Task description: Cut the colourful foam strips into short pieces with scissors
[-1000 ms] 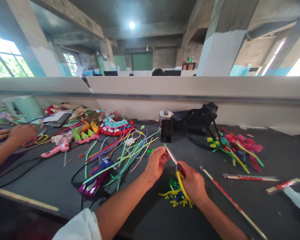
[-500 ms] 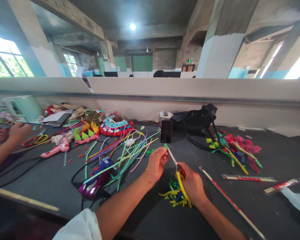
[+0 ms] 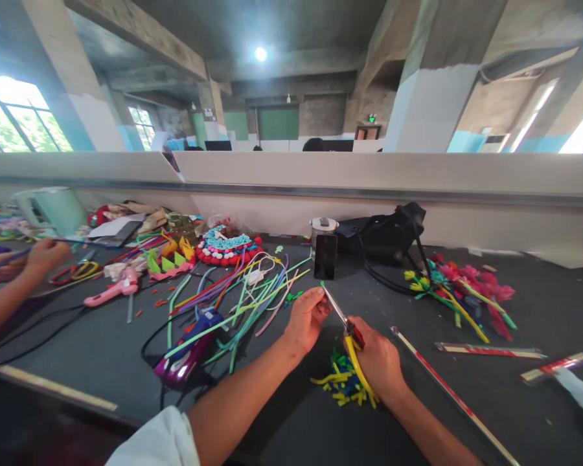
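Observation:
My left hand [image 3: 307,317] is closed in a pinch on a small green pipe-cleaner piece [image 3: 322,283], whose end shows above the fingertips. My right hand [image 3: 376,356] is wrapped round a pair of scissors [image 3: 337,307] with red and yellow handles. The blade tips are at the green piece, close to my left fingers; whether they cut into it I cannot tell. Below the hands, on the dark table, lies a pile of short yellow, green and blue pipe-cleaner cuttings [image 3: 344,382].
Long pipe cleaners [image 3: 252,304] and a purple hot glue gun [image 3: 179,366] lie left of my hands. A phone [image 3: 325,257] stands upright ahead, near a black bag [image 3: 388,236]. Fluffy flowers [image 3: 471,288] lie right. At far left are a co-worker's hands [image 3: 46,257] and a pink glue gun [image 3: 116,288].
My hands keep nearly the same pose, with the scissors at the green piece. The view has shifted slightly. At the left, the co-worker now holds a blue strip stretched between their hands.

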The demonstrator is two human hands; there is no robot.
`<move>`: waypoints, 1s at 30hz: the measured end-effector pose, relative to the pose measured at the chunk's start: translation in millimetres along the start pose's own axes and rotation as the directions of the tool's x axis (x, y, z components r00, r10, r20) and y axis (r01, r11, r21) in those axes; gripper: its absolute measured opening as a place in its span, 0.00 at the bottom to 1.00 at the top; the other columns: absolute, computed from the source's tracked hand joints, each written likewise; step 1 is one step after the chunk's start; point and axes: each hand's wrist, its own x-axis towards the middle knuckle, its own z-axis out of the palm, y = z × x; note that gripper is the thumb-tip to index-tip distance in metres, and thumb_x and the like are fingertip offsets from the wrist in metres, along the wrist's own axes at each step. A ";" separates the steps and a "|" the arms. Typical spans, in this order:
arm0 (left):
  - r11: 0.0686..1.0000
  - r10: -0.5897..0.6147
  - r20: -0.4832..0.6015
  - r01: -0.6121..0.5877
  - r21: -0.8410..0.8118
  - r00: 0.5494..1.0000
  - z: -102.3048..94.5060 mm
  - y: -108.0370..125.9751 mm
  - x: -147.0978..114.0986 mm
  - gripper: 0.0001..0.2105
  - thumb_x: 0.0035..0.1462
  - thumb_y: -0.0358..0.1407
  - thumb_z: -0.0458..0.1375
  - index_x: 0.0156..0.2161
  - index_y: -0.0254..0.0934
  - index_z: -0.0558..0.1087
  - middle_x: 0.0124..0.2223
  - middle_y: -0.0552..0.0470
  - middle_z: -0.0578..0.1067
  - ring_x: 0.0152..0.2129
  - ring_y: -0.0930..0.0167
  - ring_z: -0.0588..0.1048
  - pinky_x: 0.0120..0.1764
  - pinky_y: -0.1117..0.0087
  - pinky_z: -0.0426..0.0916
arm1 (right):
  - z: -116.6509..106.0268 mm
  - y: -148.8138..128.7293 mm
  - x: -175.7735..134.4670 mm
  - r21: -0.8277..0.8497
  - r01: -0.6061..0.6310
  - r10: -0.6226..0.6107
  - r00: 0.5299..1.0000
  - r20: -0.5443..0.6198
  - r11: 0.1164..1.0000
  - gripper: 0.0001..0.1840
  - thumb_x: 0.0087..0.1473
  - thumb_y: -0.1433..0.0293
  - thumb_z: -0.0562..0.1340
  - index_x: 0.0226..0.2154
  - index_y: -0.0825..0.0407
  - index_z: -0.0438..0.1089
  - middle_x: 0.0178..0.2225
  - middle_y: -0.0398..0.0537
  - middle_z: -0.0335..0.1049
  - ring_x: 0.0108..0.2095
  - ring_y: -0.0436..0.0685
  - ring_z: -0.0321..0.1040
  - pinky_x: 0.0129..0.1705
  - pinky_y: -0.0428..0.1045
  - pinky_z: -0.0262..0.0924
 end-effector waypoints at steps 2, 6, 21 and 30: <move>1.000 -0.001 0.005 0.001 0.002 1.000 -1.5 -1.2 0.2 0.09 0.45 0.35 0.65 0.24 0.32 0.70 0.23 0.56 0.66 0.21 0.79 0.64 0.29 0.75 0.61 | 1.6 0.6 -1.1 0.001 0.013 -0.012 1.000 -0.009 1.000 0.15 0.53 0.67 0.54 0.44 0.46 0.68 0.29 0.43 0.74 0.28 0.54 0.72 0.26 0.44 0.53; 1.000 0.003 -0.008 -0.003 0.020 1.000 -5.1 -3.6 2.0 0.09 0.44 0.35 0.65 0.26 0.32 0.71 0.25 0.55 0.68 0.21 0.79 0.64 0.30 0.74 0.62 | 3.3 1.8 -1.3 0.049 0.020 -0.020 1.000 -0.011 0.999 0.15 0.54 0.67 0.53 0.43 0.47 0.68 0.29 0.44 0.75 0.27 0.54 0.72 0.27 0.44 0.55; -0.041 0.296 0.117 -0.110 0.993 0.948 -57.7 23.4 38.8 0.03 0.39 0.28 0.58 0.21 0.38 0.70 0.23 0.53 0.69 0.26 0.70 0.67 0.34 0.70 0.58 | 1.4 26.8 17.0 0.406 -0.060 0.134 0.978 -0.157 0.912 0.15 0.51 0.61 0.57 0.38 0.51 0.69 0.31 0.44 0.73 0.27 0.51 0.68 0.33 0.45 0.59; -0.123 -0.077 0.632 -0.636 0.761 0.771 -29.2 -9.1 6.3 0.05 0.41 0.31 0.62 0.29 0.41 0.76 0.26 0.50 0.71 0.29 0.66 0.68 0.37 0.68 0.59 | -1.3 25.7 18.3 0.448 -0.040 0.121 0.981 -0.152 0.893 0.15 0.50 0.63 0.56 0.38 0.53 0.69 0.33 0.45 0.73 0.28 0.52 0.68 0.33 0.45 0.60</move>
